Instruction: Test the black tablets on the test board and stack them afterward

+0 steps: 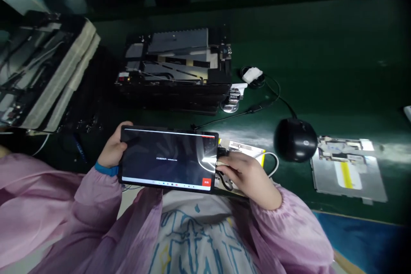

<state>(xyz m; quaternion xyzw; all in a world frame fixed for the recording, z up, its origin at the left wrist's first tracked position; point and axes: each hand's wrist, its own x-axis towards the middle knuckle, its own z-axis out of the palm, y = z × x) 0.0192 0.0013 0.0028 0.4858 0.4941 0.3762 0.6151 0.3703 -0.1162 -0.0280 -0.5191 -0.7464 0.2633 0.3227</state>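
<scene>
A dark tablet (167, 158) with its screen lit is held in front of me, a red button showing in its lower right corner. My left hand (112, 147), with a blue band at the wrist, grips the tablet's left edge. My right hand (244, 175) is closed at the tablet's right edge, its fingertips pinched; a small black part sits by them, and what they hold is hidden. Behind that hand lies a pale board with yellow edging (247, 149). A white cable (274, 162) loops out beside it.
Stacks of opened device bodies stand at the centre back (176, 66) and left (54, 68). A round black speaker-like device (295, 139) has a thin black cable. A metal panel (349, 175) lies to the right. At left, another person's pink sleeve (28, 205) reaches in.
</scene>
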